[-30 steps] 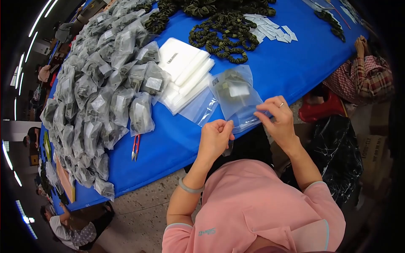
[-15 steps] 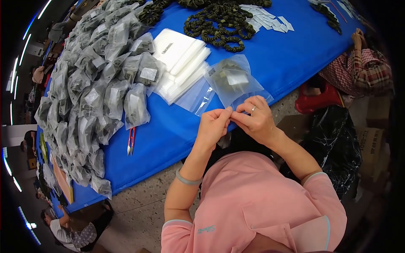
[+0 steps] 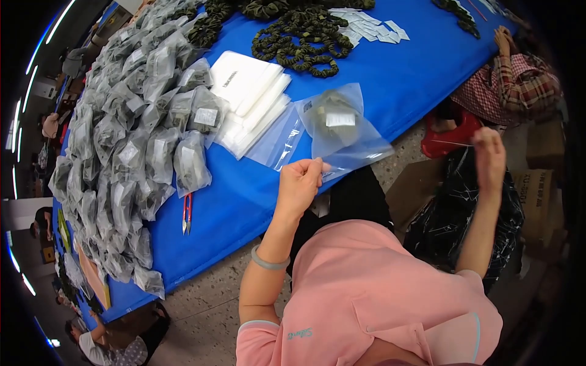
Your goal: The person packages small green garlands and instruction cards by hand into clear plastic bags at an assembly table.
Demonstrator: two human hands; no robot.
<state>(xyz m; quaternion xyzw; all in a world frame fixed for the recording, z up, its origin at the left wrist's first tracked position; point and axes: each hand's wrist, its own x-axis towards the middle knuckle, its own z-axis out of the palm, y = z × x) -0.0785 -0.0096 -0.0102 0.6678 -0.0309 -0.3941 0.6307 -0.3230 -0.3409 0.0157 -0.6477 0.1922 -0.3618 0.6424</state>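
Observation:
My left hand (image 3: 300, 186) is closed in a pinch on the lower edge of a clear plastic bag (image 3: 357, 155) at the table's front edge. Inside the bag lie a dark green scrunchie (image 3: 332, 100), seen hazily, and a white label (image 3: 340, 119). Out to the right, off the table, my right hand (image 3: 490, 161) is blurred by motion. A thin pale strip (image 3: 455, 143) stretches leftward from its closed fingers. Beside the bag is a stack of flat plastic bags (image 3: 247, 85), the top one printed.
Filled bags (image 3: 131, 152) are heaped on the blue table's left side, with red thread snips (image 3: 187, 213) nearby. Loose green scrunchies (image 3: 302, 39) and white labels (image 3: 369, 25) lie farther back. A red stool (image 3: 452, 131), black plastic bag (image 3: 464, 213) and another person (image 3: 519, 79) are at right.
My right hand has left my left hand and the bag's edge, swinging far right with a thin strip trailing from it. My left hand stays on the bag.

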